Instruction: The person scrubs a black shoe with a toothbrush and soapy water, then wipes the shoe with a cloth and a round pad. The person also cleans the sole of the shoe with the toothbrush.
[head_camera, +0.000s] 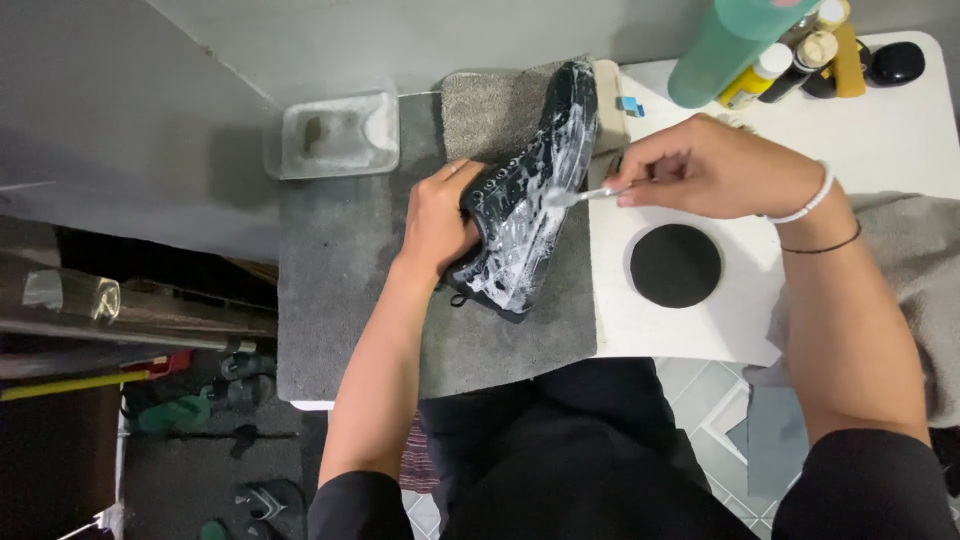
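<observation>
head view: left hand (437, 222) clamps a foamy black shoe (527, 200) on a grey mat (340, 270) on the desk (900, 140). right hand (690, 165) pinches a small brush (580, 195), bristles touching the shoe's side. a black disc (675, 265) lies just below the right hand.

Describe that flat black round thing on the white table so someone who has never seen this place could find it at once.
Start at the white table on the right of the grey mat where the soapy black shoe lies. Just below the right hand with the small brush sits the black disc. It lies alone and flat, unlike the upright bottles at the far edge.
</observation>
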